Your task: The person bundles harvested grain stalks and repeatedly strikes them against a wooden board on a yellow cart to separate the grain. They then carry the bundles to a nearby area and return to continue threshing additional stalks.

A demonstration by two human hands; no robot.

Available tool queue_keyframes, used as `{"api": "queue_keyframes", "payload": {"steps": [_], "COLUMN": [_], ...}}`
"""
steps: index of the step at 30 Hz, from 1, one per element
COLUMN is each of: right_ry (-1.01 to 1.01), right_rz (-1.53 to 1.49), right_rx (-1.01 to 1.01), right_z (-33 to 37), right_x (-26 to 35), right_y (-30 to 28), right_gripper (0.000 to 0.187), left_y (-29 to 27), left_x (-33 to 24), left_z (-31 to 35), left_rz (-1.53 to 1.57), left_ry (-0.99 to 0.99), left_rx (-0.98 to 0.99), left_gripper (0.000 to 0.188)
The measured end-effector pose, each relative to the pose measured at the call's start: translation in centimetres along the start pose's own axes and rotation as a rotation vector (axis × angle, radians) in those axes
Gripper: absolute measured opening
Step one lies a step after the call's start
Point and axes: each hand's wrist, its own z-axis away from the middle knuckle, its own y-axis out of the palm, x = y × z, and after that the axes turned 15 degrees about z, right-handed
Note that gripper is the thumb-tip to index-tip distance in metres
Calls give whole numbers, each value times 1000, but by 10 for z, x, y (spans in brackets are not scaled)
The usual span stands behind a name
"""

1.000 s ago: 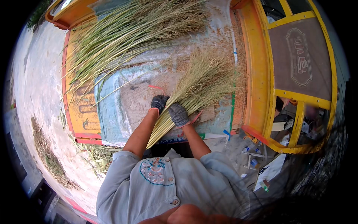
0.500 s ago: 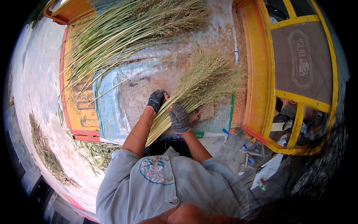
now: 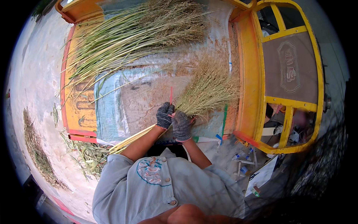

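Note:
A bundle of seeded grass stalks [image 3: 212, 89], which look like broomcorn, lies in front of me with its bushy heads to the far right. Its pale stems [image 3: 134, 138] run under my left forearm toward the lower left. Around its neck is a thin red tie [image 3: 171, 95]; one end stands up beside my left fingers. My left hand [image 3: 164, 115], in a dark grey knit glove, is closed on this tie. Right beside it, my gloved right hand [image 3: 182, 126] is closed at the tie too, against the bundle. The fingers partly hide the knot area.
A larger heap of green stalks [image 3: 115, 44] with brown heads lies at the back left on the yellow truck bed [image 3: 84, 108]. Blue-white sheeting [image 3: 106, 112] covers the bed. To the right rises a yellow frame [image 3: 291, 149] with a brown panel. Leaf scraps [image 3: 87, 155] litter the ground.
The bundle has turned, its stems swinging left under my left forearm. My hands have come together at its neck, and the red tie's end now stands upright.

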Motion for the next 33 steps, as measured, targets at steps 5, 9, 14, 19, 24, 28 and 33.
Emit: {"api": "queue_keyframes", "payload": {"steps": [5, 9, 14, 19, 24, 28, 33], "right_ry": [384, 388, 499, 295, 142, 66, -96], "right_rz": [-373, -335, -196, 99, -114, -219, -13], "right_rx": [16, -18, 209, 151, 93, 79, 94], "right_z": [13, 17, 37, 19, -9, -24, -45], "right_x": [-5, 21, -18, -28, 2, 19, 1], "right_y": [-35, -65, 2, 49, 33, 26, 80], "right_gripper": [18, 21, 27, 28, 17, 16, 24], "left_y": [6, -11, -8, -14, -42, -58, -66], "left_x": [-52, -86, -42, 2, 22, 16, 21], "left_z": [41, 62, 53, 6, -40, -57, -85], "left_rz": [140, -261, -159, -130, 442, 338, -157], "left_ry": [-40, 524, 184, 22, -364, -346, -93], "left_rx": [104, 225, 179, 137, 127, 76, -20], "left_gripper": [14, 11, 18, 21, 19, 18, 21]}}
